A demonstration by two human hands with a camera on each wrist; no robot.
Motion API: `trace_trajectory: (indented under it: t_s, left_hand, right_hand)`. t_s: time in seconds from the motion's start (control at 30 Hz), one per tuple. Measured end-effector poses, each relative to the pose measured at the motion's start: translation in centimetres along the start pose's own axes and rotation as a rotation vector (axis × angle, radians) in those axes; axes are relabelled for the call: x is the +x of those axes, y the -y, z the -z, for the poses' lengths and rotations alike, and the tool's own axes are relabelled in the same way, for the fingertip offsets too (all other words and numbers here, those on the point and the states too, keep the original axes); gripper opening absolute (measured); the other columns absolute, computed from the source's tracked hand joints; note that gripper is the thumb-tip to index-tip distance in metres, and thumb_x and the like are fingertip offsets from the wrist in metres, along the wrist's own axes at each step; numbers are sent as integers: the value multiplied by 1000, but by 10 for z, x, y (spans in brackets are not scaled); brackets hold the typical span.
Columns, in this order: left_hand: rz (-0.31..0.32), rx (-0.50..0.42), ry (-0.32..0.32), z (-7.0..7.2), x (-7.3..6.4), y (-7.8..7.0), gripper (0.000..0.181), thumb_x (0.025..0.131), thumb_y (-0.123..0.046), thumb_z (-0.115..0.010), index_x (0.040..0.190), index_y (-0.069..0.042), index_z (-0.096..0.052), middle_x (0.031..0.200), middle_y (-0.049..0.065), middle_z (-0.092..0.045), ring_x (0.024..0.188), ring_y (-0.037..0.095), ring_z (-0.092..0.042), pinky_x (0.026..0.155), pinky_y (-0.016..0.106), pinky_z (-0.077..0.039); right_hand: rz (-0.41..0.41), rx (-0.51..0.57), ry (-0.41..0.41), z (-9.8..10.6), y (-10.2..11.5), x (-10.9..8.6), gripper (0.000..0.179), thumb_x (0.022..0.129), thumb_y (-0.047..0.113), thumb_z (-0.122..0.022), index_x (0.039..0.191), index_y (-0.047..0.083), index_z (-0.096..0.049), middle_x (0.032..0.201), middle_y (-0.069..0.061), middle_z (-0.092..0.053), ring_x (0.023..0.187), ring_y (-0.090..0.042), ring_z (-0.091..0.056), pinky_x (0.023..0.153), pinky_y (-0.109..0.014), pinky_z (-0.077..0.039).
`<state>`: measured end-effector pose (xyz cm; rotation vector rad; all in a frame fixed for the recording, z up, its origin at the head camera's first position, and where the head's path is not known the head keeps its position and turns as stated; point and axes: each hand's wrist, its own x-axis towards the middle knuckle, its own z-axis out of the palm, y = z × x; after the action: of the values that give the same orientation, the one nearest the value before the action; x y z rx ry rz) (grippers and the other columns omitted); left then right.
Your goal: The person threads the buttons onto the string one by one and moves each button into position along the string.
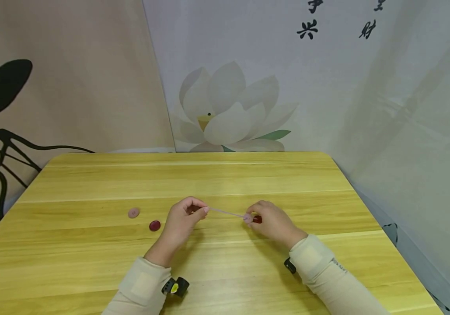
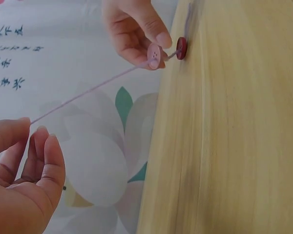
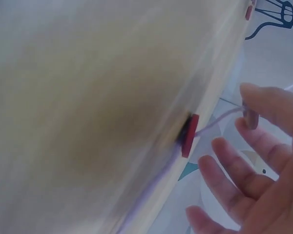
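Note:
A pale purple string (image 1: 226,213) stretches taut between the two hands. The left hand (image 1: 183,219) pinches its end between thumb and index finger, the other fingers loosely bent. At the other side the right hand (image 1: 273,223) pinches a pink button (image 1: 248,218) between thumb and index finger, and the string passes through that button. A dark red button (image 2: 181,48) is threaded on the string just beyond the pink one, below the right hand's fingers. In the right wrist view the string's tail (image 3: 149,187) trails away past the red button (image 3: 190,136).
Left of the left hand, a loose pink button (image 1: 133,213) and a dark red button (image 1: 155,225) lie on the wooden table (image 1: 225,280). A curtain (image 1: 228,26) printed with a lotus hangs behind the table's far edge.

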<state>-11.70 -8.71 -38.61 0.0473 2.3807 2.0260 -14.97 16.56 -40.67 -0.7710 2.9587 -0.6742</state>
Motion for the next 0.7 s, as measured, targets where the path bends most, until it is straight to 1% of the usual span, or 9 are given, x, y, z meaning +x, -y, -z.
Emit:
trace_trajectory:
  t_s: [0.2,0.4,0.7]
  left_hand:
    - [1,11,-4,0,0,0,7,92,-7,-65,95,0,-65,83,7,-63,86,35,-60,66,31,-50]
    - [-8,10,-6,0,1,0,7,92,-7,-65,95,0,-65,82,7,-63,85,34,-60,65,30,-49]
    - [-14,2,-5,1,0,-2,7,92,-7,-65,95,0,-65,82,7,-62,84,32,-60,69,30,-50]
  right_hand:
    - [2,-61,19,-1,-6,1,22,85,17,-75,104,8,-70,103,-3,-65,92,-19,-58,82,-39,-49]
    - [-3,-79,36,1,-9,0,18,85,16,-74,102,10,-70,101,-3,-64,90,-18,-57,79,-38,-48]
    - [-43,-114,67,1,-10,1,19,86,20,-74,102,12,-70,102,-3,-64,95,-23,-59,83,-43,-49]
